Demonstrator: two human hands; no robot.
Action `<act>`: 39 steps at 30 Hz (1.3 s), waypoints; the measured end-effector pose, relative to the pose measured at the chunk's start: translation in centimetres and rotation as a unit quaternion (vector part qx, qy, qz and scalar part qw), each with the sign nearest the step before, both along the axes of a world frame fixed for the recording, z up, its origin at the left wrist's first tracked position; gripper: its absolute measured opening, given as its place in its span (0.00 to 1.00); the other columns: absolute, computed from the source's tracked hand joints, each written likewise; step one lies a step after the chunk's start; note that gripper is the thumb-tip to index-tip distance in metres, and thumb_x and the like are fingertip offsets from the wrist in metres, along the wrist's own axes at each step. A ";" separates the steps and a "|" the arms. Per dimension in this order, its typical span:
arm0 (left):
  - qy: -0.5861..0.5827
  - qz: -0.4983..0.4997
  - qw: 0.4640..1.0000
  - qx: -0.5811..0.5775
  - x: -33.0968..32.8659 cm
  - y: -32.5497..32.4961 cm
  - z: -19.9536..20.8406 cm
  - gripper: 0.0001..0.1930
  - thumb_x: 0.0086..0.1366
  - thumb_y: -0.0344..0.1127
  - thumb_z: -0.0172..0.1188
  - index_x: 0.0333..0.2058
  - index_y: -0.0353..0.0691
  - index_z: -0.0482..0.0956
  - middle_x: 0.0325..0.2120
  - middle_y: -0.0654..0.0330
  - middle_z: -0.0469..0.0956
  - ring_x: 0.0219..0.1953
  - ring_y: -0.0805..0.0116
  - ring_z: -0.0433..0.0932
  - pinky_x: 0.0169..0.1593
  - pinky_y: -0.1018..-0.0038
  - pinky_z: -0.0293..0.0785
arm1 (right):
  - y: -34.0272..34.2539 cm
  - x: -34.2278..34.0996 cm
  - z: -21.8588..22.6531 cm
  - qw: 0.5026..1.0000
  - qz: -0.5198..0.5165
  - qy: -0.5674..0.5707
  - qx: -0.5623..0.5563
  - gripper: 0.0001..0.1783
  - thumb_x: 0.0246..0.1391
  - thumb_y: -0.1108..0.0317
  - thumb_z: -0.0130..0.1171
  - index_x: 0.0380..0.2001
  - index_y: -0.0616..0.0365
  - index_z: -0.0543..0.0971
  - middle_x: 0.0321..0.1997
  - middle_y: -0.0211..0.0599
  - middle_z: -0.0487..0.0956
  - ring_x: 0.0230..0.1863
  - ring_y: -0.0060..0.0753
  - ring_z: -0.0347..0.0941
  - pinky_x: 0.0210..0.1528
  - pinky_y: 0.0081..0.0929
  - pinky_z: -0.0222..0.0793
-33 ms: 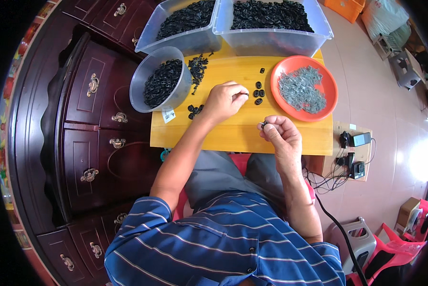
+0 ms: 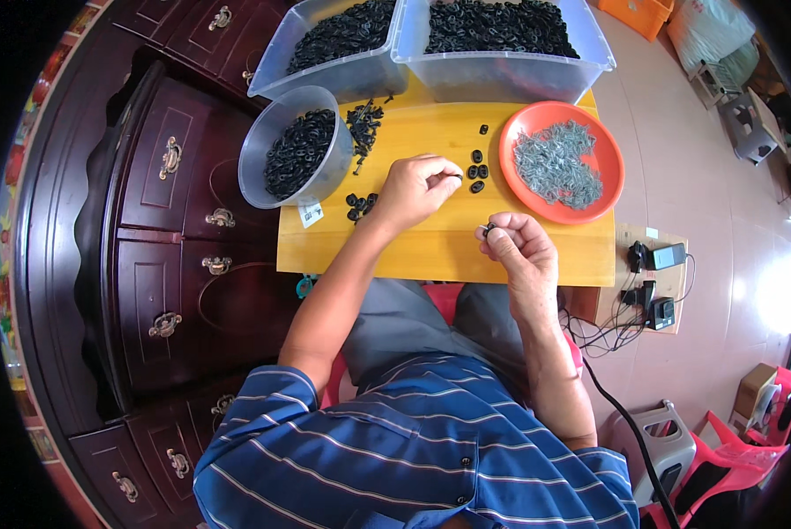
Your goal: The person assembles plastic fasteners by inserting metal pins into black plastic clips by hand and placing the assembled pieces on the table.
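Right hand (image 2: 523,254): thumb and fingertips pinch a small black piece (image 2: 490,230) over the counter (image 2: 413,256).
Left hand (image 2: 417,189): pinches a small dark piece (image 2: 456,176), mostly hidden by fingers.
Handling: both probably light, stiff, slightly slick; best nipped by outer edges.
Black rings (image 2: 472,172): loose cluster between left hand and red plate (image 2: 616,181).
Red plate: bears thin silvery pins (image 2: 554,167).

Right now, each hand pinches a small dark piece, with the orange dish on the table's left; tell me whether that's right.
Almost: the head view shows the orange dish on the right of the table; the left hand and right hand each pinch a small dark piece.
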State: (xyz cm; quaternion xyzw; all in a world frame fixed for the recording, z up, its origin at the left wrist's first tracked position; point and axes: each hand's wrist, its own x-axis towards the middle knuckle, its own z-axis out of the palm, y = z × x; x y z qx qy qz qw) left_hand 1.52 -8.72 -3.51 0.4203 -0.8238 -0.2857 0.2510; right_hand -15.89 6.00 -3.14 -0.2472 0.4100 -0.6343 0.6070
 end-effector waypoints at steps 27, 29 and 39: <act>0.204 -0.077 0.954 0.208 -0.4 6.6 4.3 0.15 0.63 0.23 0.65 0.49 0.33 0.80 0.37 0.65 0.81 0.38 0.80 0.79 0.46 0.81 0.77 | 0.0 0.0 0.3 1.000 -0.006 -0.003 0.008 0.09 0.65 0.73 0.59 0.47 0.62 0.78 0.37 0.30 0.82 0.37 0.20 0.76 0.46 0.20 0.71; 0.207 -0.075 0.954 0.203 -0.4 6.7 4.4 0.15 0.62 0.23 0.66 0.49 0.33 0.81 0.36 0.65 0.81 0.38 0.81 0.79 0.45 0.81 0.77 | 0.0 0.1 0.2 1.000 -0.006 -0.002 0.007 0.09 0.65 0.73 0.59 0.47 0.62 0.78 0.36 0.30 0.82 0.37 0.20 0.76 0.46 0.20 0.71; 0.187 -0.082 0.967 0.151 -0.5 6.7 5.1 0.14 0.60 0.23 0.68 0.46 0.34 0.83 0.33 0.66 0.81 0.35 0.81 0.78 0.41 0.81 0.76 | -0.1 0.1 -0.3 1.000 -0.009 0.009 -0.002 0.09 0.64 0.74 0.60 0.46 0.62 0.78 0.36 0.30 0.82 0.37 0.19 0.76 0.45 0.19 0.71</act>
